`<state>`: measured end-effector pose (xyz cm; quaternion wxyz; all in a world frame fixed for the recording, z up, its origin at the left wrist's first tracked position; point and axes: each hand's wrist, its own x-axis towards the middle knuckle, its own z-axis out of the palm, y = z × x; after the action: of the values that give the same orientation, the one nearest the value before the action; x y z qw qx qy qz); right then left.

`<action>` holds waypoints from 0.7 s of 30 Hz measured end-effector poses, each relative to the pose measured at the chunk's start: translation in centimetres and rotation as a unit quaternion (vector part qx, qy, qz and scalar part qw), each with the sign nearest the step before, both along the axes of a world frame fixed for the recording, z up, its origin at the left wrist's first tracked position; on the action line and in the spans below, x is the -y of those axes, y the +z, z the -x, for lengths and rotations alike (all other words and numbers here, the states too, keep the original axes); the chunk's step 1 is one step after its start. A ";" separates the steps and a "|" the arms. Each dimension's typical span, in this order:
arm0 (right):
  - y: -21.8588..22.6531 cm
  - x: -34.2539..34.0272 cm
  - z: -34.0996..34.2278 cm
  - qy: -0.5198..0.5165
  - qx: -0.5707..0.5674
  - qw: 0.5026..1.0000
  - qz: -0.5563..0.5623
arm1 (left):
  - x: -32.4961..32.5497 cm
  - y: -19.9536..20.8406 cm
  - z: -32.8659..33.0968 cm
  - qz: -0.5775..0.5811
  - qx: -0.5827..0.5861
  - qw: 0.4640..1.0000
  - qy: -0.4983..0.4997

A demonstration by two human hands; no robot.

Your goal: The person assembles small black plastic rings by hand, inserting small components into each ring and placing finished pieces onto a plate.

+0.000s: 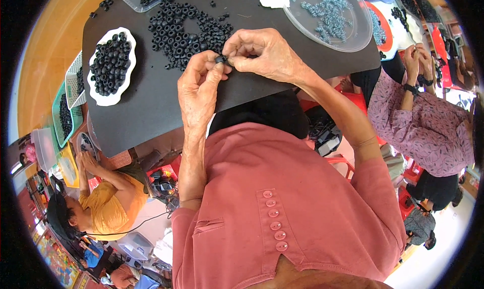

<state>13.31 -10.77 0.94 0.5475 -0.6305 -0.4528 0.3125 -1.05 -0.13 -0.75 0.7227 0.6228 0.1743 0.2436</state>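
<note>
My left hand point(197, 87) and my right hand point(264, 56) meet over the front part of a dark table point(146, 115). Between the thumb and fingers of my left hand is a small black ring-shaped part point(220, 59). The right hand's thumb and forefinger pinch at its right side; whether they grip a second small piece there cannot be made out. Just beyond my hands lies a loose heap of black ring-shaped parts point(174, 32). On the left, a white scalloped dish point(132, 70) holds more black rounded parts point(109, 62).
At the far right, a clear round tub point(292, 16) holds blue-grey spiral pieces point(330, 12). A clear bin point(143, 8) of black parts stands at the far edge. Green and white baskets point(75, 120) are beside the table's left edge. Other people sit at left point(108, 203) and right point(418, 122).
</note>
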 end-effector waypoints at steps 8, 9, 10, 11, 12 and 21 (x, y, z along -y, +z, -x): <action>-0.7 0.1 0.4 -0.011 0.024 0.999 -0.028 | 0.2 0.6 -0.2 -0.077 -0.031 0.996 0.008; -0.8 0.2 0.3 -0.014 0.047 0.998 -0.038 | 0.3 0.7 -0.2 -0.076 -0.032 0.997 0.006; -0.8 0.3 0.4 -0.016 0.046 0.998 -0.037 | 0.3 0.9 -0.1 -0.088 -0.048 0.995 0.000; -0.8 0.4 0.4 -0.011 0.053 0.998 -0.045 | 0.2 0.9 0.1 -0.101 -0.063 0.993 -0.006; -0.8 0.5 0.4 -0.006 0.060 0.997 -0.053 | 0.0 0.8 0.2 -0.100 -0.064 0.993 -0.007; -0.8 0.5 -0.2 -0.131 0.094 0.986 -0.044 | -0.5 0.9 0.9 0.030 -0.012 0.999 0.002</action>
<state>13.50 -11.29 0.11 0.5660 -0.6861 -0.4291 0.1574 -1.93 0.40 0.14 0.7386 0.6033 0.1911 0.2322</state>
